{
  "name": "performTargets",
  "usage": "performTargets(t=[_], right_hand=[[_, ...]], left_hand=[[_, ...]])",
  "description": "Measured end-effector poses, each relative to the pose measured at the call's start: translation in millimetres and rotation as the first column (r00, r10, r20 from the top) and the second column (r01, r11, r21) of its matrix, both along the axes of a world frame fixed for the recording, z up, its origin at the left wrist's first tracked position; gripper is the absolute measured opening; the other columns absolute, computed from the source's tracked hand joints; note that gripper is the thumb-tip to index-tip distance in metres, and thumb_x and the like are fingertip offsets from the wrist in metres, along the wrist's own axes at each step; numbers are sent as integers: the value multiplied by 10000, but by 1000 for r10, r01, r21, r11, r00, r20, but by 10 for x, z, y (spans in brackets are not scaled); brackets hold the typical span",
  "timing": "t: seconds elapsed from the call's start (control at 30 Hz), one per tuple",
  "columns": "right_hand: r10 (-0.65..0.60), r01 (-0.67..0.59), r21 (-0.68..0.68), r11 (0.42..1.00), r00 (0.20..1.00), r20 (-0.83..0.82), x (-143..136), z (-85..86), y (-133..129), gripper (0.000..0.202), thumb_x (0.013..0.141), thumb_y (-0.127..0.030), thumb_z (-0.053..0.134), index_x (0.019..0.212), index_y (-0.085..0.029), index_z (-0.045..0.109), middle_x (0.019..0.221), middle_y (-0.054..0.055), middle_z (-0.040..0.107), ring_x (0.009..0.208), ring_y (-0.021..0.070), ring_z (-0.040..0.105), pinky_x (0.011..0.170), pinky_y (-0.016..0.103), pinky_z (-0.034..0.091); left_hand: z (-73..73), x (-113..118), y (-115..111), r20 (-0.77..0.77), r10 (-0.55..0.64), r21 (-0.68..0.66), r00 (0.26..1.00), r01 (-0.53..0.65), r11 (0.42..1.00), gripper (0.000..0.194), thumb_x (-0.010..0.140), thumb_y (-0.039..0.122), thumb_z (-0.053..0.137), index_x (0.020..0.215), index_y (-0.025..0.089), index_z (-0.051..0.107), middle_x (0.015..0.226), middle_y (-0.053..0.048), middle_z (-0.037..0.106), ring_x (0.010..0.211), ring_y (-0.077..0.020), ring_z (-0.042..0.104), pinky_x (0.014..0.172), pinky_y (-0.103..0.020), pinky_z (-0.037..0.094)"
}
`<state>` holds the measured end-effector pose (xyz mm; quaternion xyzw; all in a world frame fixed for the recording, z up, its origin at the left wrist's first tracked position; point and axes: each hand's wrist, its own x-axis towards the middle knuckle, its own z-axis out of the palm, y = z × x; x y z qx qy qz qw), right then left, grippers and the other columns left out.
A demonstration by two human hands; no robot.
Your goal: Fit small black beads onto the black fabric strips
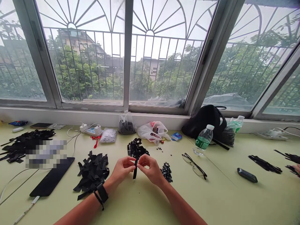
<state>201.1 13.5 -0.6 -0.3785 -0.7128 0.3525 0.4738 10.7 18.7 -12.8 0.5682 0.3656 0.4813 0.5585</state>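
A short black fabric strip (135, 173) hangs upright between my hands, just above the table. My left hand (122, 170) pinches it from the left, and my right hand (150, 169) has thumb and fingertips closed on it from the right. Anything small between the fingertips is hidden. Just beyond my hands lies a pile of black strips with small shiny pieces (138, 147). Beside my right hand is a heap of small round black pieces, like snap buttons (166, 172). Left of my left hand spreads a larger pile of black strips (92, 172).
On the pale green table (150, 206) are eyeglasses (194, 165), a water bottle (203, 140), a dark case (247, 175) and a phone on a cable (52, 178). Bags and a black backpack (199, 122) line the window. Another person's hand (297, 168) shows at the right edge.
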Motion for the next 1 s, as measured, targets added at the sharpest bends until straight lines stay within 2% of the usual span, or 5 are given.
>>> performTargets(t=[0.17,0.53,0.73,0.87,1.0], right_hand=[[0,0,14,1000,1000,9,-18,-37,1,151,848,-331,690,859,-197,621,820,18,660,716,163,620,691,301,533],[17,-17,-4,1000,1000,17,-18,-50,11,174,850,-365,686,862,-200,633,824,22,656,708,164,608,683,301,524],[15,-15,-119,993,1000,5,15,-93,56,281,824,-460,717,876,-190,662,802,22,652,714,164,598,640,273,504],[91,-95,-247,964,995,-26,19,-101,65,347,831,-523,698,860,-178,701,744,21,650,674,162,586,616,274,498],[125,-149,-270,951,987,-105,17,-72,61,368,792,-535,740,883,-179,719,756,22,670,671,162,596,635,287,507]], left_hand=[[-6,27,-12,-18,-3,80,1000,5,997,211,708,271,834,816,148,700,759,-53,736,716,-178,669,682,-274,508],[60,25,-61,-23,-53,99,998,55,994,277,730,362,837,842,146,705,777,-71,744,741,-199,685,700,-290,511],[36,-12,-31,4,-39,48,999,38,998,311,707,374,854,874,159,703,762,-61,748,725,-192,676,679,-288,501],[10,-31,-16,18,-38,36,999,38,999,305,720,363,850,884,164,688,782,-59,748,761,-197,679,707,-294,507],[14,-34,-26,36,-69,45,997,68,997,318,736,388,841,877,167,662,776,-47,735,785,-206,686,732,-297,503]])
